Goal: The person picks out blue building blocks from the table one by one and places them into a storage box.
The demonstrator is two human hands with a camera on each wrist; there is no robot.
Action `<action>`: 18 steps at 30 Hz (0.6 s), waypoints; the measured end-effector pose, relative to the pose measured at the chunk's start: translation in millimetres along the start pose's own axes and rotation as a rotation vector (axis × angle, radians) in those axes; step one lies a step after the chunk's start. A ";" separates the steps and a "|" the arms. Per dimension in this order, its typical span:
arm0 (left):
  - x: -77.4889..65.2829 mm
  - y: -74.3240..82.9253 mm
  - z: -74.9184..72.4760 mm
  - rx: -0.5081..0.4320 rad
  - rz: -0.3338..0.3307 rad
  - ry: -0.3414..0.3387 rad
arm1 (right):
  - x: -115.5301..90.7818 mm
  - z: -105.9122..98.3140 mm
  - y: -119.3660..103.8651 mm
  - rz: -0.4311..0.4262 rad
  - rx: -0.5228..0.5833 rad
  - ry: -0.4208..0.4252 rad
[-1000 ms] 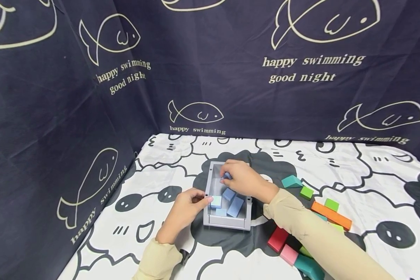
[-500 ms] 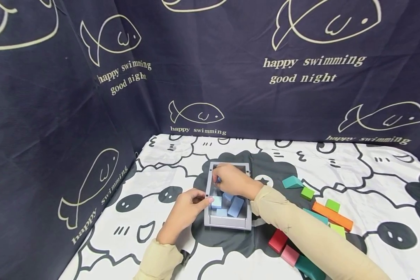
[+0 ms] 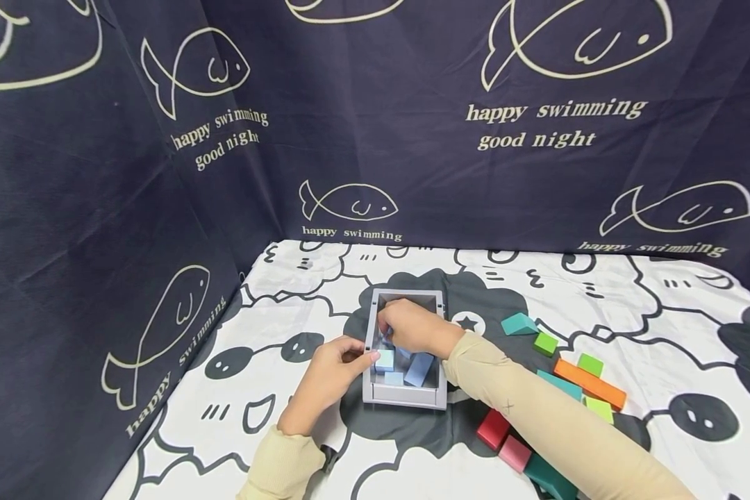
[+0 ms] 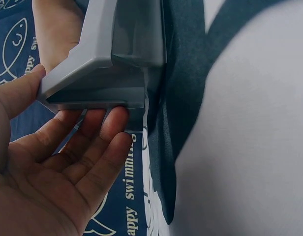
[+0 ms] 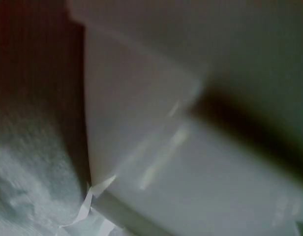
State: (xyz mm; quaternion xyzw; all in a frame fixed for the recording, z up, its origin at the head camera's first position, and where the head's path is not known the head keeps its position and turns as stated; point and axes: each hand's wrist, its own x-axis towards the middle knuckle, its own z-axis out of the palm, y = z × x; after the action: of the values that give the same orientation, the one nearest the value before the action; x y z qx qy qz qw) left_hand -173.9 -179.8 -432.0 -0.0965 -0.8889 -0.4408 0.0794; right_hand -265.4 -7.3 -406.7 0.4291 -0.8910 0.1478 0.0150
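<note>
A grey open-topped plastic box (image 3: 405, 397) lies on the patterned cloth, long side pointing away from me. My left hand (image 3: 330, 373) grips its left wall; in the left wrist view the thumb is on the rim and the fingers (image 4: 114, 123) are against the outer side. My right hand (image 3: 412, 326) reaches inside the box and pinches a blue block (image 3: 386, 337), mostly covered by the fingers. Nearer to me in the box lie a pale blue block (image 3: 385, 360), a blue oblong block (image 3: 419, 369) and a light blue block (image 3: 394, 378). The right wrist view is blurred.
Right of the box lie loose blocks: a teal one (image 3: 519, 324), a green cube (image 3: 546, 344), a long orange bar (image 3: 590, 384), a red block (image 3: 493, 429) and a pink block (image 3: 515, 453), several near the right sleeve (image 3: 537, 410). Dark fabric walls stand behind and left.
My right hand has moved left inside the box with the blue block, then slightly toward me, nearer the other blocks. The left hand has stayed on the box wall.
</note>
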 end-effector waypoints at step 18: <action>-1.8 1.1 -1.0 -0.011 -0.009 -0.002 | -3.5 -1.5 -1.8 -0.023 -0.001 -0.013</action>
State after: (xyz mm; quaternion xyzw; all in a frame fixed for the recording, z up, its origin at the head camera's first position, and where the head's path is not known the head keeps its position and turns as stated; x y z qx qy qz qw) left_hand -171.8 -180.2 -431.0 -0.0933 -0.8869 -0.4461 0.0758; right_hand -261.9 -5.3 -405.3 0.4404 -0.8861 0.1444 0.0113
